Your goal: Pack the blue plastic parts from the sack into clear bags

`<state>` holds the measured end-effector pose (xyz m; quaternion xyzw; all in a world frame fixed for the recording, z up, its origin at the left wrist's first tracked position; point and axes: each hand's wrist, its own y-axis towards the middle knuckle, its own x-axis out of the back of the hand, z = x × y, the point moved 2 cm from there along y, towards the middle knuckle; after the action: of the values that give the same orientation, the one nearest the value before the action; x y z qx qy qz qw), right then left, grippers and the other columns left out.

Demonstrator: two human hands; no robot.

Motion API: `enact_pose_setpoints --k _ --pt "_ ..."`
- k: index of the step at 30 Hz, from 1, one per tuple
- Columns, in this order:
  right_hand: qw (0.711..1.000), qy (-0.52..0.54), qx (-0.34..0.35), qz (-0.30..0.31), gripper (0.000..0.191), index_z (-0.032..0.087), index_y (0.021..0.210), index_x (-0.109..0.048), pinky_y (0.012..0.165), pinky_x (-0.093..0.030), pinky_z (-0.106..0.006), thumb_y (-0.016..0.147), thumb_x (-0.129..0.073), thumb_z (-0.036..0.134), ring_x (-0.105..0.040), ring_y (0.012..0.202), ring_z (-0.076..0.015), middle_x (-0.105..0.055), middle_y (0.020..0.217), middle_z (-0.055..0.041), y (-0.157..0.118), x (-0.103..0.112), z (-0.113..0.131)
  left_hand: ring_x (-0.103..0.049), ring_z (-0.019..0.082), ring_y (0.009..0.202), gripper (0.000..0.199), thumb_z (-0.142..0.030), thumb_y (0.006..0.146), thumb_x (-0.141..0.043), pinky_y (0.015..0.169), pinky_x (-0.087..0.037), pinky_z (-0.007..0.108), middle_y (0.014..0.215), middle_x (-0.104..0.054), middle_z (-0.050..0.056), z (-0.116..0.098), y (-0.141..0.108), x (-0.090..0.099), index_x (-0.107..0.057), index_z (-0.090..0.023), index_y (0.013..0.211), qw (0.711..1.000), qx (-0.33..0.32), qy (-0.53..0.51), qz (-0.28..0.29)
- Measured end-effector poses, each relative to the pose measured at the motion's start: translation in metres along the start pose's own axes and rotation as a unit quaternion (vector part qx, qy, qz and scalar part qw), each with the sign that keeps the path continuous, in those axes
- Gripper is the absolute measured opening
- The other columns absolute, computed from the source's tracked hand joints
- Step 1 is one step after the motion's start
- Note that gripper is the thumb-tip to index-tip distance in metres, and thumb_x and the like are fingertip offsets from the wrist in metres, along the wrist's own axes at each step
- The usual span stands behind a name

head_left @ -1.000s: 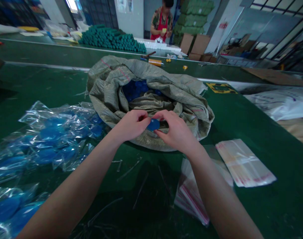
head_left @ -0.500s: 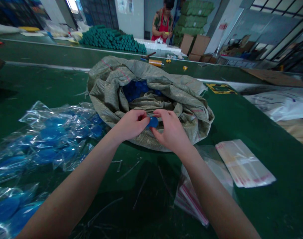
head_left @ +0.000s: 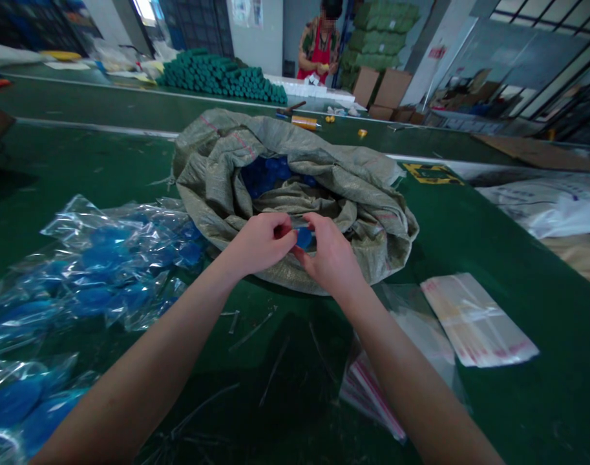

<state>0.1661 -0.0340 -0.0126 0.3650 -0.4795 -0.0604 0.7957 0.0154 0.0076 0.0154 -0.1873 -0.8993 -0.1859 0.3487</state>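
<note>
A small round blue piece point(head_left: 303, 238) is pinched between my two hands, over the near edge of a grey-green woven sack point(head_left: 217, 161). My left hand point(head_left: 265, 242) grips its left side with thumb and curled fingers. On its other side my right hand point(head_left: 329, 253) holds it between thumb and fingertips. More blue pieces point(head_left: 268, 173) lie inside the sack's open mouth. To the left, clear plastic bags with blue discs point(head_left: 103, 258) are piled on the green table point(head_left: 256, 387).
At the right lie a stack of flat clear bags point(head_left: 479, 320) and loose bags with pink edges point(head_left: 375, 394). Behind the sack are a tape roll point(head_left: 305, 123) and a heap of green rolls point(head_left: 221, 76). A person in a red apron point(head_left: 320, 51) stands beyond.
Both hands and the blue piece have shifted very slightly right. The right fingers have closed in more around the piece, and the piece looks turned a little.
</note>
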Motion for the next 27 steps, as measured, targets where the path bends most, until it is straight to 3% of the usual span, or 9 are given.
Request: enact_pose_setpoints --k 6,10,18,23,27 --pt "0.999 -0.025 -0.037 -0.021 0.045 0.017 0.130 -0.046 0.087 -0.053 -0.045 0.087 -0.058 0.025 -0.062 0.099 -0.0279 -0.061 0.106 -0.0136 -0.001 0.001 -0.004 -0.046 0.013 0.060 0.013 -0.029 0.079 -0.057 0.059 -0.036 0.026 0.065 -0.052 -0.001 -0.003 -0.003 -0.004 -0.053 -0.017 0.075 0.995 0.005 0.068 -0.068" --pt "0.997 -0.050 -0.058 -0.020 0.046 0.017 0.131 -0.046 0.088 -0.052 -0.045 0.087 -0.059 0.029 -0.062 0.099 -0.0282 -0.062 0.107 -0.0137 -0.001 0.001 -0.007 -0.053 0.016 0.067 0.015 -0.029 0.083 -0.054 0.067 -0.044 0.030 0.071 -0.057 0.003 -0.004 -0.004 -0.009 -0.056 -0.016 0.075 0.992 0.008 0.113 -0.064" --pt "0.997 -0.025 -0.074 0.001 0.045 0.019 0.128 -0.047 0.085 -0.052 -0.044 0.087 -0.060 0.030 -0.064 0.096 -0.0274 -0.065 0.106 -0.0125 -0.001 0.000 -0.006 -0.060 0.019 0.088 0.019 -0.022 0.084 -0.048 0.082 -0.051 0.033 0.099 -0.063 0.009 -0.004 -0.002 -0.014 -0.059 -0.015 0.071 0.994 -0.036 0.061 -0.086" --pt "0.994 0.063 -0.089 0.011 0.042 0.020 0.120 -0.050 0.082 -0.055 -0.041 0.083 -0.066 0.029 -0.066 0.093 -0.0239 -0.066 0.104 -0.0098 0.001 0.005 -0.004 -0.061 0.018 0.076 0.020 -0.026 0.082 -0.049 0.074 -0.052 0.032 0.080 -0.067 0.005 0.000 -0.001 -0.011 -0.065 -0.015 0.078 0.997 0.054 0.001 -0.061" --pt "0.977 0.161 -0.138 0.007 0.038 0.021 0.113 -0.053 0.076 -0.057 -0.035 0.081 -0.070 0.033 -0.067 0.085 -0.0190 -0.067 0.098 -0.0059 0.005 0.012 -0.004 -0.062 0.016 0.069 0.019 -0.028 0.082 -0.049 0.062 -0.053 0.026 0.075 -0.067 0.003 0.008 0.001 -0.009 -0.063 -0.016 0.076 0.982 0.132 -0.115 -0.071"
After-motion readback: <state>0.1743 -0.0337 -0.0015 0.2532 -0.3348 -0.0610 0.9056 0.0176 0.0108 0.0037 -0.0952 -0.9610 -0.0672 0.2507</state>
